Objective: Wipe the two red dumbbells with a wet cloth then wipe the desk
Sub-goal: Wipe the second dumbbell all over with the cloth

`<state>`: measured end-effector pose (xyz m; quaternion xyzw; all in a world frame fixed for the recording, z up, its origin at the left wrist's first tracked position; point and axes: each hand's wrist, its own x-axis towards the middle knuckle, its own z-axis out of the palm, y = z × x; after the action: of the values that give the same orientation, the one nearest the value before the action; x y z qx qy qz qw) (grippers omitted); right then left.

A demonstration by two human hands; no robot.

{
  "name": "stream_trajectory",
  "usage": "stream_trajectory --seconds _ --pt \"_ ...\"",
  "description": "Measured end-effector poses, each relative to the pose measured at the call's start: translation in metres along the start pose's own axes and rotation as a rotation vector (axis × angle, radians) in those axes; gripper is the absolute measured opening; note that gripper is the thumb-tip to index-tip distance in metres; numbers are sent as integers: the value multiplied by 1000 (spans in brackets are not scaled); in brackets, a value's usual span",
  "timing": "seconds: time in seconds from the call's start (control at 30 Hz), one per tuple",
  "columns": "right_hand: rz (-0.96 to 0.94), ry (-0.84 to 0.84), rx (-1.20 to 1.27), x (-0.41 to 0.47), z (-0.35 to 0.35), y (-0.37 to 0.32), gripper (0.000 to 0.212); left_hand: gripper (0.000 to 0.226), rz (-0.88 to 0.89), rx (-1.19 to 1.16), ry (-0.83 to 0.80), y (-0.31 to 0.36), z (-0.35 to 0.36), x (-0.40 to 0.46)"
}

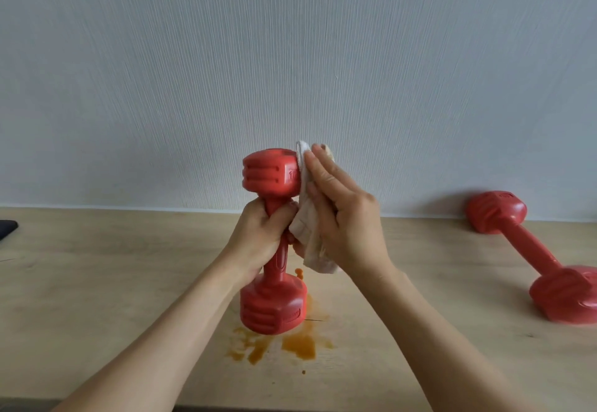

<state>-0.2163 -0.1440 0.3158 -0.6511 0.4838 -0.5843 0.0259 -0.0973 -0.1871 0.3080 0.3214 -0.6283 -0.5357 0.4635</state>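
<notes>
A red dumbbell (270, 172) stands upright at the centre, its lower head just above or on the wooden desk (97, 282). My left hand (261, 234) grips its handle near the top. My right hand (339, 214) presses a white cloth (311, 234) with straight fingers against the right side of the upper head. The cloth hangs down under my palm. A second red dumbbell (533, 256) lies on its side at the right of the desk, by the wall.
An orange-brown spill (298, 345) stains the desk under and in front of the upright dumbbell. A dark object (7, 228) pokes in at the left edge. A pale textured wall (290, 72) rises behind the desk.
</notes>
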Motion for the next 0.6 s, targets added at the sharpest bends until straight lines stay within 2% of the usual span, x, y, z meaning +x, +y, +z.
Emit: stream_trajectory --seconds 0.13,0.17,0.3,0.43,0.6 --pt "-293 -106 -231 -11 5 1 44 31 -36 -7 85 -1 -3 4" --pt "-271 -104 -214 -10 5 1 43 30 -31 -8 73 -1 -3 3" --pt "29 -3 58 2 -2 -6 38 25 3 37 -56 -3 -4 0" --pt "235 -120 290 11 -20 2 33 24 8 76 -159 -1 -4 -1" --pt "310 -110 414 11 -27 3 33 18 -32 7 -222 1 -5 -2"
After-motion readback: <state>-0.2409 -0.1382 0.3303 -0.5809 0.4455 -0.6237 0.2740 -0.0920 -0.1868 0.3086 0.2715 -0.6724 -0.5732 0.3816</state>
